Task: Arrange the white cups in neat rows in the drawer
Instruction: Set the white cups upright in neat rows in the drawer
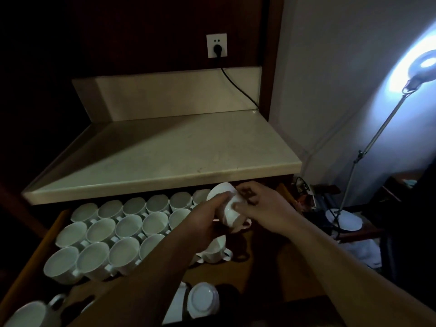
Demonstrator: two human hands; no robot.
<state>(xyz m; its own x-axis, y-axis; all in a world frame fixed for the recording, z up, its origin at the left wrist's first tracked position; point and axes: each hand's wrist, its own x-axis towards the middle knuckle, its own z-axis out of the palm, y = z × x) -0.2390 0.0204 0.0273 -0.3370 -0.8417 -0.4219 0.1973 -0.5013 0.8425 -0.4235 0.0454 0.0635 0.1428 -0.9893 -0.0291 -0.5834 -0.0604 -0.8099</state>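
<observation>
Worktop above and beyond both hands. Open drawer below them, rows of white cups filling its floor to the left of the hands, bare gap straight beneath. Held cup tilted, mouth up-left, long axis slanting down-right. Left hand and right hand both clamped round it, equally near. Overturned cup nearer the body.

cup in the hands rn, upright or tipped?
Tipped. The held cup lies on its side between the left hand and right hand, mouth facing up-left toward the counter, unlike the upright cups in rows.
</observation>
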